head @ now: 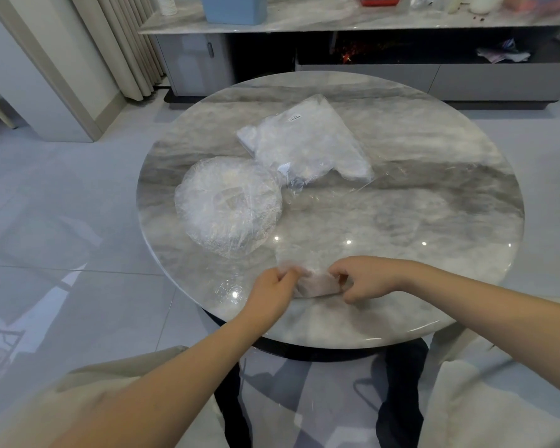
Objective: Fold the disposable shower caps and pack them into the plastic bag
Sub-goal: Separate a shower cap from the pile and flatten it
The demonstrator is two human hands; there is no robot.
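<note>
A small folded clear plastic shower cap (317,285) is pinched at both ends, low in the frame's centre, by the left hand (272,291) and right hand (366,279), just over the round grey marble table (434,205). A round stack of unfolded clear caps (228,205) is seen mid-left, touching the clear plastic bag (307,143) above it.

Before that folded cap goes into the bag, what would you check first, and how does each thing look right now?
1. Left hand grips the folded cap: ok.
2. Right hand pinches its other end: ok.
3. Cap folded small and tight enough: cannot tell, blurred.
4. Plastic bag mouth open: cannot tell.
5. Bag within easy reach: not ok, it lies farther back on the table.
6. Unfolded caps kept apart from the bag: not ok, they touch it.
</note>
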